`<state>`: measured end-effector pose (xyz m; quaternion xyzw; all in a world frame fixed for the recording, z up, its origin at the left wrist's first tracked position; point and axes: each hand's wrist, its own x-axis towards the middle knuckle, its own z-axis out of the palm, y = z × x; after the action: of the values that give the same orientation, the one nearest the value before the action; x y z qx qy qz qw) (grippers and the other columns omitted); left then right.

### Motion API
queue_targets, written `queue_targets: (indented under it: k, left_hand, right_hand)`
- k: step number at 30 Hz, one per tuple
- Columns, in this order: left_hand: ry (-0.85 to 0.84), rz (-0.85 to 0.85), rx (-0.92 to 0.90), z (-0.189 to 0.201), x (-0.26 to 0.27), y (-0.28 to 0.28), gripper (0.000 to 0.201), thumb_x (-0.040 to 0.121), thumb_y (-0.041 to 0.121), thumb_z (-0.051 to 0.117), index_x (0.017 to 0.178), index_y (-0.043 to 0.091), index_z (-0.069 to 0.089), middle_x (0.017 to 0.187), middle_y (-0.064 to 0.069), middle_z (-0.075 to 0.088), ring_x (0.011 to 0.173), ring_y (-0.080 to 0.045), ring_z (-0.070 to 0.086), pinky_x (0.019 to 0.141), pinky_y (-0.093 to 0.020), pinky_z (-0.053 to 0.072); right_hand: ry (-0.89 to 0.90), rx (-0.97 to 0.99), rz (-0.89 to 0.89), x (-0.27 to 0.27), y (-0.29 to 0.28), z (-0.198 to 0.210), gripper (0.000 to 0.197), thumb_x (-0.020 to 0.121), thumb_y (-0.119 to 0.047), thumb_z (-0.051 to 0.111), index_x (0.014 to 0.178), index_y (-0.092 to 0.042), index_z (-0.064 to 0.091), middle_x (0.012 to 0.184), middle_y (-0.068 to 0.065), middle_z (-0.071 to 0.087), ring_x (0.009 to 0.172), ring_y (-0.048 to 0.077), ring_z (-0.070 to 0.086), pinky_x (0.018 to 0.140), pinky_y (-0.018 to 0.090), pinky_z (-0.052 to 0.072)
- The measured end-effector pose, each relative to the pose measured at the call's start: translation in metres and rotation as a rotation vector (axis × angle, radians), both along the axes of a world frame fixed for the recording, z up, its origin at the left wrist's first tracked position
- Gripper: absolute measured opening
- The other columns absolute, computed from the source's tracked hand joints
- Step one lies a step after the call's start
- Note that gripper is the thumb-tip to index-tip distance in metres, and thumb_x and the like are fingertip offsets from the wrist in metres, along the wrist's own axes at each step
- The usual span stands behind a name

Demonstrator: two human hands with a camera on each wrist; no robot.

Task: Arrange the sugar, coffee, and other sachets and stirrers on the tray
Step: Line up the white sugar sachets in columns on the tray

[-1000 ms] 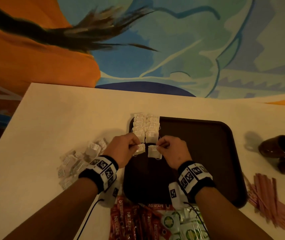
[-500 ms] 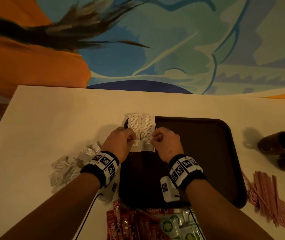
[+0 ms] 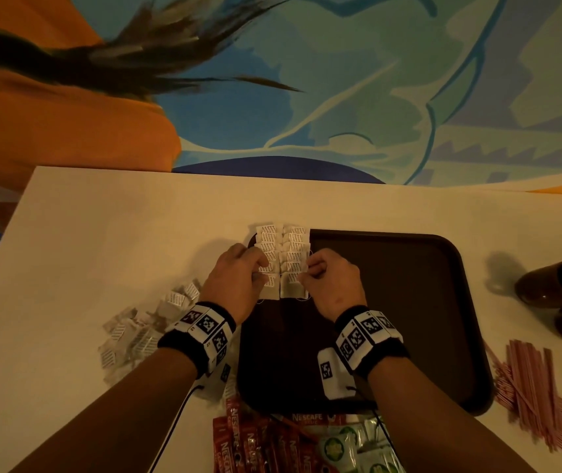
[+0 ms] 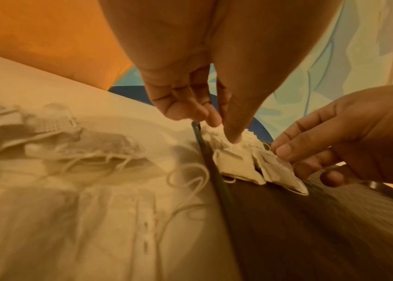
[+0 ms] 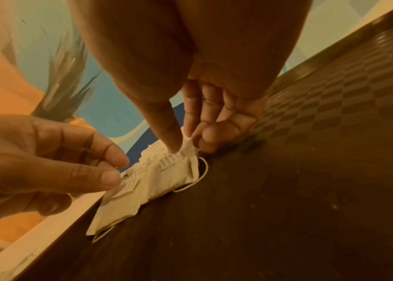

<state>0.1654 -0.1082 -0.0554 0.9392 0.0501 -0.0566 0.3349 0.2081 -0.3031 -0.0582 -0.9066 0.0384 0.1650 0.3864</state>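
A dark brown tray (image 3: 409, 302) lies on the cream table. Two columns of overlapping white tea bags (image 3: 281, 247) run along its far left corner. My left hand (image 3: 260, 274) pinches the top of the nearest tea bag (image 3: 270, 289) of the left column, thumb on top (image 4: 231, 136). My right hand (image 3: 306, 273) pinches the nearest tea bag (image 3: 291, 289) of the right column by its tag (image 5: 178, 154). Both bags (image 4: 236, 167) (image 5: 173, 178) lie flat on the tray with their strings looped beside them.
A loose pile of tea bags (image 3: 143, 331) sits left of the tray. Red Nescafe sachets (image 3: 248, 442) and green sachets (image 3: 351, 448) lie at the near edge. Pink stirrers (image 3: 538, 387) and two dark mugs (image 3: 559, 285) are on the right.
Both hands carried their tea bags away from me and set them down at the near end of the two columns. The head view shifted slightly.
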Motion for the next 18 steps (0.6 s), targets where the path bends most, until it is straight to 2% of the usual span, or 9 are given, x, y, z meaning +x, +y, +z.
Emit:
queue_targets:
  k: [5,8,11,14,18]
  left_hand:
    - [0.079,0.028,0.025,0.002,-0.013,-0.005,0.044,0.084,0.025,0.076,0.116,0.031,0.046,0.117,0.007,0.036,0.087,-0.014,0.055,0.073,-0.038,0.056]
    - [0.087,0.052,0.016,0.004,-0.014,-0.006,0.049,0.083,0.027,0.077,0.118,0.032,0.043,0.121,0.005,0.035,0.093,-0.018,0.057,0.075,-0.040,0.057]
    - [0.056,0.078,-0.028,0.011,-0.016,-0.003,0.046,0.085,0.028,0.076,0.118,0.032,0.045,0.120,0.006,0.036,0.094,-0.015,0.056,0.076,-0.036,0.055]
    - [-0.023,0.157,-0.034,0.024,-0.026,0.015,0.041,0.086,0.026,0.075,0.117,0.031,0.049,0.119,0.007,0.039,0.095,-0.010,0.053,0.076,-0.028,0.048]
    - [-0.026,0.276,0.041,0.039,-0.049,0.074,0.032,0.087,0.021,0.074,0.111,0.030,0.055,0.108,0.005,0.049,0.078,-0.003,0.045,0.073,-0.023,0.037]
  right_hand:
    - [0.002,-0.079,0.009,-0.005,0.002,0.000,0.046,0.080,-0.030,0.085,0.118,-0.026,0.059,0.115,-0.006,0.053,0.098,0.011,0.059,0.086,0.035,0.058]
    - [0.027,-0.110,0.009,-0.007,0.003,0.002,0.054,0.080,-0.032,0.085,0.124,-0.024,0.056,0.122,-0.002,0.052,0.100,0.013,0.057,0.089,0.036,0.057]
    - [-0.012,-0.095,-0.016,-0.007,0.001,0.008,0.054,0.083,-0.035,0.083,0.127,-0.023,0.055,0.123,-0.001,0.051,0.099,0.014,0.059,0.085,0.034,0.057]
    - [-0.086,-0.068,-0.024,-0.009,0.002,0.018,0.049,0.086,-0.036,0.080,0.126,-0.023,0.055,0.123,0.000,0.051,0.098,0.016,0.061,0.085,0.037,0.058]
    - [-0.132,-0.044,0.074,-0.015,0.020,0.031,0.037,0.089,-0.031,0.076,0.121,-0.026,0.058,0.118,-0.003,0.053,0.098,0.015,0.062,0.087,0.035,0.058]
